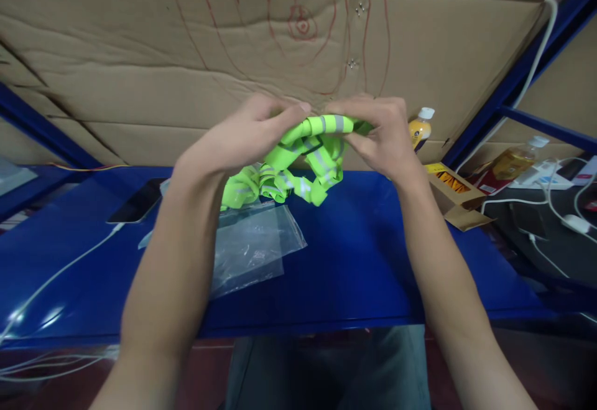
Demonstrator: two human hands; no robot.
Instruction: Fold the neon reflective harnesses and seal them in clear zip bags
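Nearest, the person's trouser legs show below the front edge of the blue bench. Past that edge, clear plastic bags lie left of the middle, partly behind the left forearm; to their right, blue surface runs on to a small open carton by the right forearm. A phone lies to the left, its white cable trailing over the front edge.

Beyond the bags, a yellow-green strap with silver bands is raised above the bench, loops hanging from it, and more of the same material is heaped below. The left hand and right hand hold it, each grip closed on it between thumb and fingers; fingertips are blurred and partly hidden.

Behind the right hand stands an orange bottle. At the back, cardboard with red drawn lines closes off the space, with blue posts at both sides.
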